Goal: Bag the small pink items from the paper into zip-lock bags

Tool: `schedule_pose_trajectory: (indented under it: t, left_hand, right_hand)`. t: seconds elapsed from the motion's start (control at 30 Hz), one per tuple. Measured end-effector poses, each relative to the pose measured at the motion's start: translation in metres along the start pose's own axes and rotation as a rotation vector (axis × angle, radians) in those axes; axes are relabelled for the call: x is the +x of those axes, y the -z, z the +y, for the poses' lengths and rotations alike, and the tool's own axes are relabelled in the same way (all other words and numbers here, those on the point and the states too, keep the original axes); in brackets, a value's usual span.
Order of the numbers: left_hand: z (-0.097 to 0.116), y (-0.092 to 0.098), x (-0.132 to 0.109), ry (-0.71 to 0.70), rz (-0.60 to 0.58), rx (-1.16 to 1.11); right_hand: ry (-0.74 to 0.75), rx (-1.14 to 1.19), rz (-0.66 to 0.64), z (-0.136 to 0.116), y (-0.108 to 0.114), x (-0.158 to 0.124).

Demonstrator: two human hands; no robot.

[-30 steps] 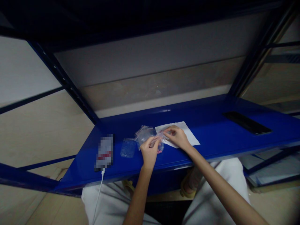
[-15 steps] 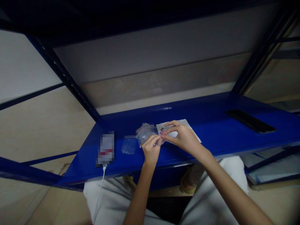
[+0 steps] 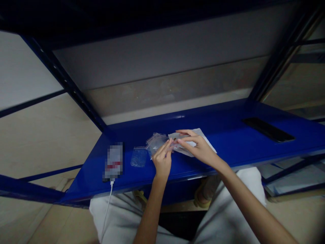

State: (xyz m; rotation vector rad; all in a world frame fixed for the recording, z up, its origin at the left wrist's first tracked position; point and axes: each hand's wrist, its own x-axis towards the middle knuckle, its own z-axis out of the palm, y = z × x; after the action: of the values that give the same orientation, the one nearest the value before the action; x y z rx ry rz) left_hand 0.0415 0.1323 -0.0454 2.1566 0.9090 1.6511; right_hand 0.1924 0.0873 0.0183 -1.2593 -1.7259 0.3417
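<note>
My left hand [image 3: 162,160] is closed, its fingers straight and pressed together on the edge of a small clear plastic bag [image 3: 174,146] with a pinkish tint. My right hand [image 3: 200,147] meets it from the right, thumb and index finger at the bag's upper part, the other fingers stretched over a white paper sheet [image 3: 207,140]. A tiny brownish piece [image 3: 175,139] shows between the fingertips; its kind is too small to make out. Left of my left hand lie several clear zip bags [image 3: 156,141], with a single clear zip bag [image 3: 138,157] beside them.
All this lies on a blue metal shelf [image 3: 223,118]. A blurred-out device [image 3: 114,161] with a white cable [image 3: 108,206] is at the left. At the right rests a black phone [image 3: 269,129]. Blue uprights [image 3: 73,91] frame the shelf, and my knees are beneath its front edge.
My left fingers have straightened and lifted a little. My right fingertips have shifted slightly up along the small bag. The whole view has moved slightly.
</note>
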Motion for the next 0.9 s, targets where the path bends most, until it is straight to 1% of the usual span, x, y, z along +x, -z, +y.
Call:
schedule_pose_trajectory:
  t: [0.07, 0.1, 0.13, 0.17, 0.23, 0.3, 0.37, 0.47, 0.57, 0.67, 0.73, 0.8, 0.9]
  left_hand:
    - [0.001, 0.001, 0.001, 0.080, 0.098, -0.021]
    - [0.001, 0.001, 0.002, 0.127, 0.153, -0.034]
    - [0.001, 0.001, 0.003, 0.181, 0.200, -0.051]
    - [0.001, 0.000, 0.003, 0.244, 0.229, -0.077]
    - [0.002, 0.000, 0.003, 0.399, 0.237, -0.171]
    - [0.003, -0.001, 0.002, 0.555, 0.196, -0.298]
    - [0.006, -0.002, 0.002, 0.647, 0.142, -0.401]
    - [0.011, -0.002, 0.004, 0.647, 0.068, -0.468]
    - [0.014, -0.002, 0.007, 0.619, 0.028, -0.485]
    - [0.012, -0.003, 0.006, 0.625, 0.033, -0.456]
    - [0.010, -0.004, 0.003, 0.614, 0.038, -0.411]
    - [0.006, -0.005, 0.000, 0.559, 0.032, -0.336]
    - [0.001, -0.004, -0.004, 0.415, 0.012, -0.190]
  right_hand:
    - [-0.034, 0.011, 0.139, 0.009, 0.003, 0.001]
    - [-0.047, -0.013, 0.182, 0.015, 0.003, 0.002]
    - [-0.060, -0.051, 0.198, 0.022, 0.003, 0.002]
    - [-0.071, -0.096, 0.182, 0.029, 0.001, 0.001]
    - [-0.106, -0.169, 0.112, 0.042, -0.004, -0.001]
    - [-0.151, -0.216, 0.050, 0.051, -0.012, -0.003]
    - [-0.194, -0.268, 0.015, 0.055, -0.019, -0.005]
    - [-0.242, -0.363, -0.004, 0.055, -0.027, -0.005]
    - [-0.270, -0.413, -0.024, 0.053, -0.031, -0.004]
    - [-0.289, -0.424, -0.035, 0.053, -0.032, -0.003]
    - [-0.298, -0.417, -0.020, 0.053, -0.029, -0.001]
    - [-0.296, -0.396, 0.016, 0.052, -0.023, 0.000]
    - [-0.261, -0.314, 0.091, 0.043, -0.008, 0.005]
